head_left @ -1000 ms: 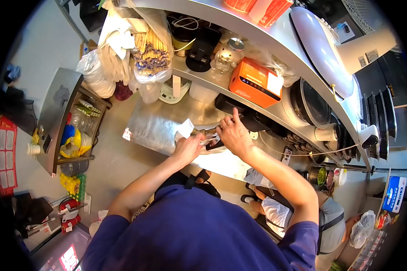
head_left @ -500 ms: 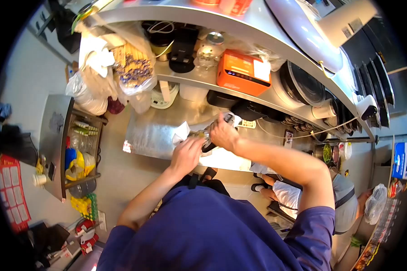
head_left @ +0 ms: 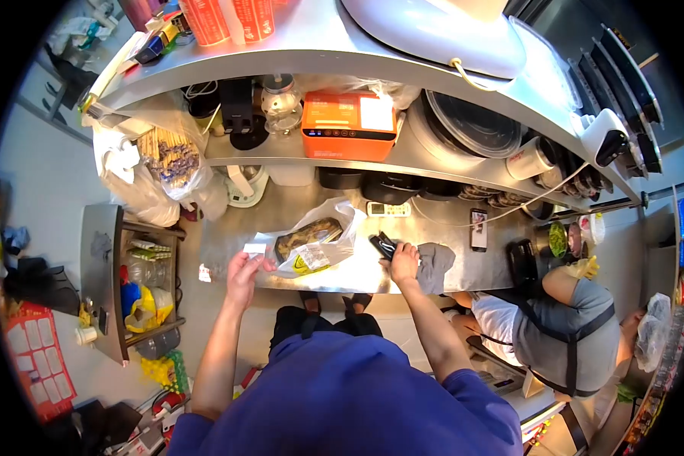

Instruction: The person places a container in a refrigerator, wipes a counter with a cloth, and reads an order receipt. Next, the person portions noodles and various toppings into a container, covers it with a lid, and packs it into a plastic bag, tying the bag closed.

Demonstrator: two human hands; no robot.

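On the metal counter (head_left: 463, 266) lies a clear plastic bag (head_left: 340, 247) with a dark, patterned container (head_left: 308, 237) inside and a yellow mark near its front. My left hand (head_left: 243, 275) is at the bag's left end, fingers bent around a small white paper slip (head_left: 254, 248). Whether the slip is attached to the bag I cannot tell. To the right of the bag, my right hand (head_left: 405, 264) is closed on a black stapler (head_left: 384, 244), low over the counter. A grey cloth (head_left: 435, 267) lies beside that hand.
Behind the bag are a white remote control (head_left: 388, 209) and a kitchen scale (head_left: 247, 186). A phone (head_left: 479, 229) lies farther right. The shelf above holds an orange box (head_left: 348, 125) and black lids (head_left: 475, 125). A co-worker in grey (head_left: 570, 334) sits at the right.
My hands have moved apart: the right one rightward with the stapler, the left one leftward with the white slip. The bag now lies uncovered between them. My view has shifted right.
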